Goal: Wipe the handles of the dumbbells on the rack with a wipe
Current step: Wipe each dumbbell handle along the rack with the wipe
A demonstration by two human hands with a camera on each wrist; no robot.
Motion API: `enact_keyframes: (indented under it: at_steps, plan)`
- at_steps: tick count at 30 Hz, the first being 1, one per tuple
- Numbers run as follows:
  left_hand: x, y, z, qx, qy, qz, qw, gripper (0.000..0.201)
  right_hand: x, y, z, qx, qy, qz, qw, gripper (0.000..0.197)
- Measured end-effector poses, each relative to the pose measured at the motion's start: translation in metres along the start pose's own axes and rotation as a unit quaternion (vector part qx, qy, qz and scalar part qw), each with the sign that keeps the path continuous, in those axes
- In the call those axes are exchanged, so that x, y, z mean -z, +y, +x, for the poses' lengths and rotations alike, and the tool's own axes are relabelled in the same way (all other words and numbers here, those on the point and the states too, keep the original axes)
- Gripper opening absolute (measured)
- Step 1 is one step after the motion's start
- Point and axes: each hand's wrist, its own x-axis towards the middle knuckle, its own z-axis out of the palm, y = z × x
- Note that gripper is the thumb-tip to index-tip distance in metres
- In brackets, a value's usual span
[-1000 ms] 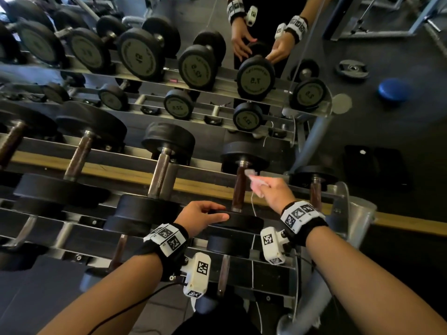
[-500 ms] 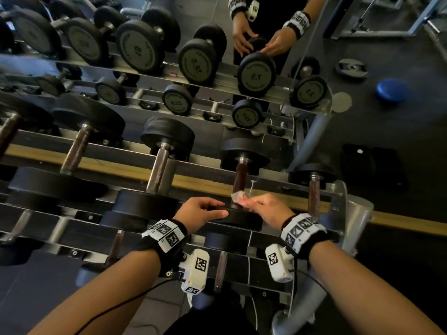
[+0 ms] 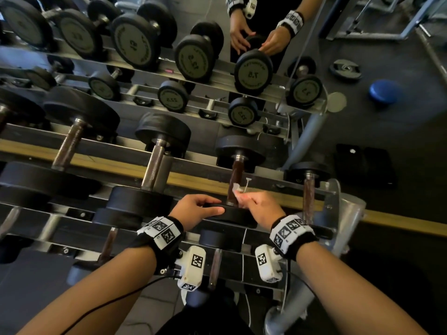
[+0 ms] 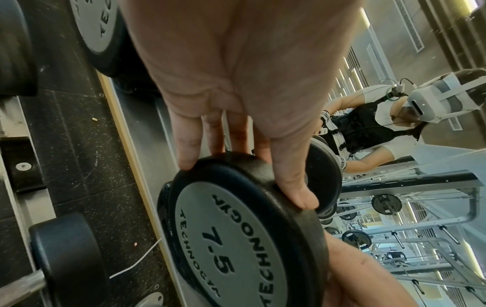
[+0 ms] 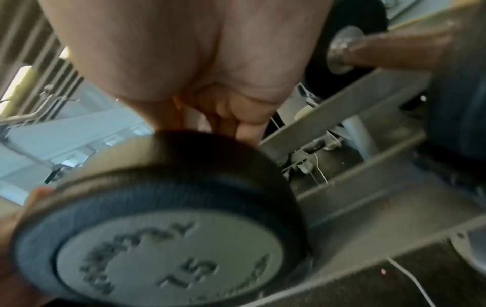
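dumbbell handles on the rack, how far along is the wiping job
Nothing shows as finished; no handle looks visibly cleaned. In hand: the right hand holds the wipe against the handle of the 7.5 dumbbell, while the left hand grips its near head. Left: possibly the neighbouring handles.

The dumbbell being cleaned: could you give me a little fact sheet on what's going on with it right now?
dumbbell: the 7.5 dumbbell, lying on the rack
left hand: fingers and thumb grip the near weight's rim
right hand: pinches a white wipe against the handle
wipe position: low on the handle, near the front weight
background: mirror reflecting the rack
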Motion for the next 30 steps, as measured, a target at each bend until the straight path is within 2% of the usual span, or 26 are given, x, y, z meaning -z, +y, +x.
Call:
enact_keyframes:
  at_steps: [2, 4, 9, 11, 13, 16, 20, 23, 24, 27, 28, 30]
  plan:
    - [-0.001, 0.001, -0.002, -0.001, -0.001, -0.002, 1.000, 0.026, 0.012, -0.009, 0.000, -0.006, -0.047, -0.073, 0.996, 0.034]
    - [-0.002, 0.002, -0.004, -0.004, 0.001, 0.010, 1.000, 0.026, 0.028, -0.020, 0.005, -0.008, -0.061, -0.090, 0.994, 0.033]
    - [-0.001, 0.001, -0.008, 0.000, 0.002, 0.005, 1.000, 0.026, 0.056, -0.053, 0.023, 0.042, 0.016, -0.127, 0.991, 0.051]
    - [-0.001, 0.001, -0.008, 0.006, 0.000, 0.006, 1.000, 0.029, 0.059, -0.065, 0.033, 0.088, 0.033, -0.186, 0.978, 0.045]
    - [-0.001, 0.002, -0.007, 0.020, 0.004, -0.003, 1.000, 0.033, 0.059, -0.070, 0.046, 0.148, -0.009, -0.284, 0.947, 0.035]
    - [-0.002, 0.005, -0.006, 0.039, 0.010, -0.009, 0.999, 0.034, 0.052, -0.072, 0.064, 0.188, -0.104, -0.442, 0.871, 0.042]
    - [-0.002, 0.008, -0.006, 0.051, 0.015, 0.002, 0.999, 0.036, 0.048, -0.066, 0.074, 0.252, -0.173, -0.537, 0.786, 0.049]
    - [-0.003, 0.007, -0.007, 0.060, 0.022, 0.004, 0.998, 0.034, 0.051, -0.059, 0.073, 0.211, -0.174, -0.529, 0.804, 0.062]
    - [-0.004, 0.007, -0.007, 0.062, 0.026, 0.003, 0.998, 0.034, 0.051, -0.057, 0.075, 0.207, -0.183, -0.532, 0.800, 0.065]
    - [-0.008, 0.005, -0.009, 0.064, 0.036, -0.006, 0.997, 0.032, 0.054, -0.054, 0.082, 0.229, -0.214, -0.568, 0.761, 0.063]
    - [-0.009, 0.005, -0.010, 0.065, 0.040, -0.010, 0.997, 0.032, 0.055, -0.054, 0.085, 0.235, -0.216, -0.568, 0.759, 0.060]
    - [-0.010, 0.004, -0.011, 0.068, 0.050, -0.016, 0.996, 0.033, 0.052, -0.053, 0.083, 0.260, -0.202, -0.534, 0.779, 0.057]
